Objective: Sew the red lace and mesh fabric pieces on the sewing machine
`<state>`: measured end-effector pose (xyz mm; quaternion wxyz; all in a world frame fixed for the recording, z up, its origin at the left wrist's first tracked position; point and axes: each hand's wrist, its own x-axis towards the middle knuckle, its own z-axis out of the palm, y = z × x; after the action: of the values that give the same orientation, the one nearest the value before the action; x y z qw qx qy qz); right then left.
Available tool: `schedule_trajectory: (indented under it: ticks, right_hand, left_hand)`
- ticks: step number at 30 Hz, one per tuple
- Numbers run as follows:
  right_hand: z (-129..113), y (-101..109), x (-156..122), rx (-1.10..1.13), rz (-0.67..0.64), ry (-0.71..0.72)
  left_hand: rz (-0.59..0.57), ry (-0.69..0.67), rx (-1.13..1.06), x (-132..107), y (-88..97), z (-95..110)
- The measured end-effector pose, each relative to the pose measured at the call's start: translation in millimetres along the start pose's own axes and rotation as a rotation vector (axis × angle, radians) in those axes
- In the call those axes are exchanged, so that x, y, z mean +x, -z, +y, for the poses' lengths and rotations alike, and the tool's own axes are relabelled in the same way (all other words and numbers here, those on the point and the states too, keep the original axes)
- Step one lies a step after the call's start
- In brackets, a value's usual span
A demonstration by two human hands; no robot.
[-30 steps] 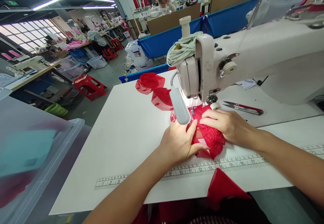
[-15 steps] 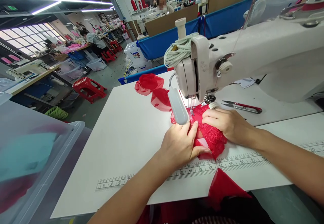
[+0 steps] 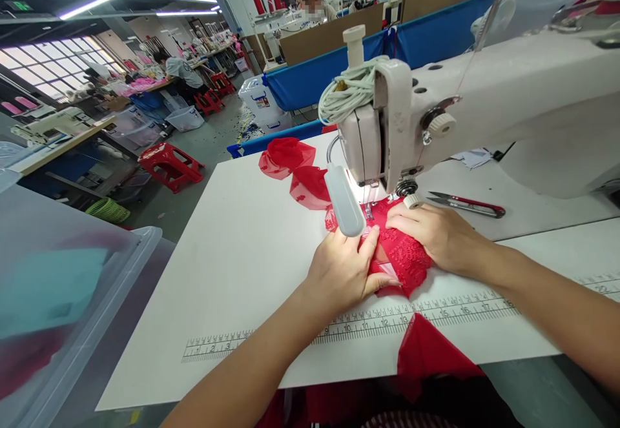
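A piece of red lace fabric point(image 3: 407, 260) lies under the presser foot point(image 3: 369, 211) of a white sewing machine point(image 3: 484, 118). My left hand point(image 3: 341, 266) rests on the fabric's left side, fingers stretched toward the foot and thumb spread away from them. On the other side, my right hand point(image 3: 436, 231) has its fingers bent and pressed together on the lace, close to the needle area. A grey clip-on lamp point(image 3: 345, 202) lights the stitching spot and hides my left fingertips and part of the fabric.
Red-handled thread snips point(image 3: 467, 204) lie right of the machine head. More red fabric pieces point(image 3: 310, 187) trail behind the lamp. A printed ruler point(image 3: 339, 330) runs along the table's front. A clear plastic bin point(image 3: 140, 247) stands at left, and red cloth point(image 3: 431, 350) hangs over the front edge.
The lace fabric has moved slightly forward under the foot, with both hands staying on it. The view has shifted a little.
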<state>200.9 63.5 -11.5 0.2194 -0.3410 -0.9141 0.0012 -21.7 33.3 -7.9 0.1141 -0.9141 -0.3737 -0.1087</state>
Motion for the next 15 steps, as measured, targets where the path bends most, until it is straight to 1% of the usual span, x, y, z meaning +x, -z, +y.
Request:
schedule_trajectory:
  ticks: [4,7,12,13,15]
  right_hand:
    - [-3,3,-1,-0.016,0.027,-0.015]
    - [-3,1,-3,0.014,0.061,0.036]
    - [-3,1,-2,0.135,0.036,0.075]
    - [-4,2,-1,0.148,0.032,0.082]
    - [-5,5,1,0.18,0.018,0.091]
  left_hand:
    - [-0.004,0.006,0.004,0,7.6,4]
    - [0.02,-0.012,0.011,2,12.6,8]
    - [0.127,-0.11,0.048,5,14.2,10]
    - [0.133,-0.123,0.05,5,15.6,10]
    - [0.076,-0.131,-0.011,4,20.9,10]
